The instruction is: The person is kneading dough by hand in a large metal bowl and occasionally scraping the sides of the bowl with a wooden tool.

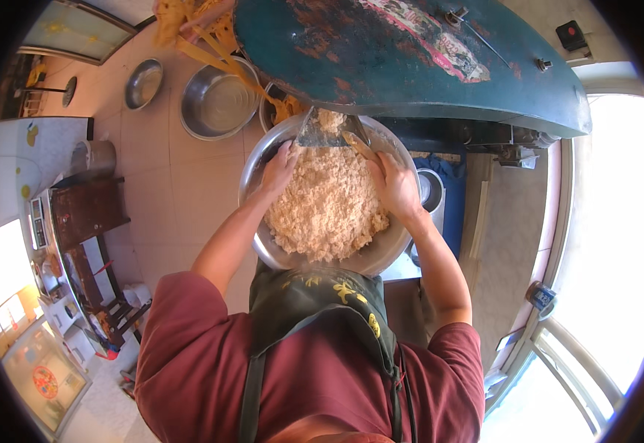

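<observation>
A wide steel bowl [245, 193] rests against my apron, heaped with pale crumbly dough [328, 203]. My left hand [278, 171] lies inside its left side, fingers extended over the dough towards a corner of the metal chute [324, 134]. Some of the fingertips are hard to make out. At the right side of the bowl my right hand [397, 184] is closed around a wooden stick [361, 146], whose far end points at the chute. A clump of dough [330, 120] sits in the chute, under the green machine.
The worn green machine [403, 59] reaches over the bowl's far side. Two steel basins [218, 100] stand on the tiled floor at far left, one smaller. Yellow strips [215, 40] hang beside the machine. A small steel bowl [430, 190] is at right, a brown cabinet [89, 210] at left.
</observation>
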Demonstrator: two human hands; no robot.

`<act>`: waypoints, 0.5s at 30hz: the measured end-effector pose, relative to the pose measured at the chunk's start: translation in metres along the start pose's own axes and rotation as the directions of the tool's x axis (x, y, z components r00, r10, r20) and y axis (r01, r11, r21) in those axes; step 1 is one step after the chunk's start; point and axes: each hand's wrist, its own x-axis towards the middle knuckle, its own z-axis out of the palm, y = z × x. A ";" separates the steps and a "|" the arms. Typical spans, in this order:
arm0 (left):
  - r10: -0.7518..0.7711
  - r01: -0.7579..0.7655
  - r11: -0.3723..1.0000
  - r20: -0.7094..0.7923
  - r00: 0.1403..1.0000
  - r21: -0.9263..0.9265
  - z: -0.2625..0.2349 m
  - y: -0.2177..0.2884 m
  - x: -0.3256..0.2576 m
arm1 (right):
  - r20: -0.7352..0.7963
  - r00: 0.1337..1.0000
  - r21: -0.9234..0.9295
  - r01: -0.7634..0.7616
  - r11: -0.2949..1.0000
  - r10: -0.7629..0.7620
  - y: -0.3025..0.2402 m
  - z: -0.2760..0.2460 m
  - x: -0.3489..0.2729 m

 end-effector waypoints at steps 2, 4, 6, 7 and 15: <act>-0.096 0.046 0.975 0.230 0.968 0.216 0.002 0.022 0.022 | -0.009 1.000 0.009 -0.005 1.000 0.005 0.002 0.004 -0.003; -0.134 0.006 0.869 0.225 0.965 0.495 0.013 0.047 0.023 | -0.018 1.000 0.010 -0.005 1.000 0.006 0.002 0.007 -0.002; -0.062 -0.142 0.886 0.415 0.908 0.442 0.012 0.094 0.014 | -0.027 1.000 -0.012 -0.014 1.000 0.014 -0.001 0.004 0.001; -0.028 -0.201 0.889 0.488 0.872 0.411 0.009 0.108 0.009 | -0.008 1.000 -0.047 -0.029 0.998 0.029 -0.005 0.003 0.003; 0.282 -0.436 0.815 0.396 0.874 0.381 0.047 0.083 -0.053 | 0.120 0.984 -0.290 -0.089 0.953 0.128 -0.015 0.041 0.053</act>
